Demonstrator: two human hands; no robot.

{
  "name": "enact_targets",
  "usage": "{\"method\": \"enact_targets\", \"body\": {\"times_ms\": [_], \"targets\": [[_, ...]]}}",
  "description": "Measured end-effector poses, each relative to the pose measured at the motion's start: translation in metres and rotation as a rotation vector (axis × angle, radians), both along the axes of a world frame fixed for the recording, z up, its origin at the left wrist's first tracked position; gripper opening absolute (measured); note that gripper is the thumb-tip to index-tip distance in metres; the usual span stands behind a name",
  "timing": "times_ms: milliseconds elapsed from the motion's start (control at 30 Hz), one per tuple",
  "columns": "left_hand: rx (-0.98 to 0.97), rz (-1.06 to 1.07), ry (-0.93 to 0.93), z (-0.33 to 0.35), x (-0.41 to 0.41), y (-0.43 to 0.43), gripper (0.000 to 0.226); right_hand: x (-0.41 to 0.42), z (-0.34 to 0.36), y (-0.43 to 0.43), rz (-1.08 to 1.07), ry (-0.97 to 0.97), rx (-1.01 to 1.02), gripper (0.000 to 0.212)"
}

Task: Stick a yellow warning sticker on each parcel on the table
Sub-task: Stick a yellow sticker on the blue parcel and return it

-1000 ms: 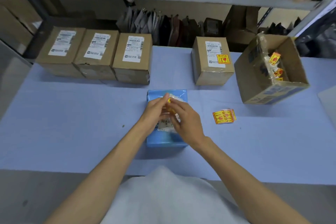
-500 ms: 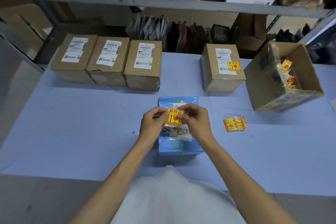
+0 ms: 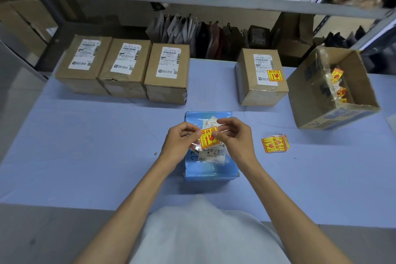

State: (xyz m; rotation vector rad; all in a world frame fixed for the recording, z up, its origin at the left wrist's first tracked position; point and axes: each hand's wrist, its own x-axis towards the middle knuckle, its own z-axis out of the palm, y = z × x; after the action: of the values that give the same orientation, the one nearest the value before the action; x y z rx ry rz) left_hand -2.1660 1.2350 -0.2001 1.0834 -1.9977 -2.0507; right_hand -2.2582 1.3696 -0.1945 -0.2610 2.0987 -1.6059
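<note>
- A second ago my left hand and right hand were bunched together over the blue parcel, hiding the yellow warning sticker.
- Now they have drawn apart, each pinching one side of it.
- The sticker now faces up, spread flat above the parcel's white label, its clear backing hanging by my left fingers.

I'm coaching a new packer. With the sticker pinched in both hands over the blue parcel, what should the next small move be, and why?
Probably lower the yellow sticker onto a bare patch of the blue parcel and press it flat: left hand and right hand hold it just above, apparently not yet stuck down.
</note>
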Motion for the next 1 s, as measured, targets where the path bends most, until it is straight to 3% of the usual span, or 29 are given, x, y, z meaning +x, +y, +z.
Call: {"method": "enact_targets", "body": {"times_ms": [167, 600, 667, 800, 933, 1000], "targets": [[0.049, 0.016, 0.001, 0.0, 0.001, 0.001, 0.001, -0.001, 0.0, 0.001, 0.056, 0.005, 0.006, 0.018], [0.164, -0.105, -0.017, 0.012, 0.003, -0.001, 0.01, -0.004, 0.002, -0.002, -0.034, 0.022, -0.041, 0.018], [0.176, -0.116, -0.015, 0.013, 0.004, 0.001, 0.012, -0.003, 0.0, -0.002, -0.028, 0.111, 0.032, 0.016], [0.19, -0.034, -0.001, 0.009, 0.004, 0.004, 0.008, 0.011, -0.005, -0.002, 0.117, 0.516, 0.211, 0.012], [0.224, 0.035, 0.023, 0.008, 0.002, 0.003, 0.007, 0.019, -0.01, -0.004, 0.179, 0.576, 0.188, 0.011], [0.245, 0.041, 0.037, 0.01, 0.002, 0.003, 0.007, 0.018, -0.01, -0.004, 0.186, 0.513, 0.141, 0.011]]}}
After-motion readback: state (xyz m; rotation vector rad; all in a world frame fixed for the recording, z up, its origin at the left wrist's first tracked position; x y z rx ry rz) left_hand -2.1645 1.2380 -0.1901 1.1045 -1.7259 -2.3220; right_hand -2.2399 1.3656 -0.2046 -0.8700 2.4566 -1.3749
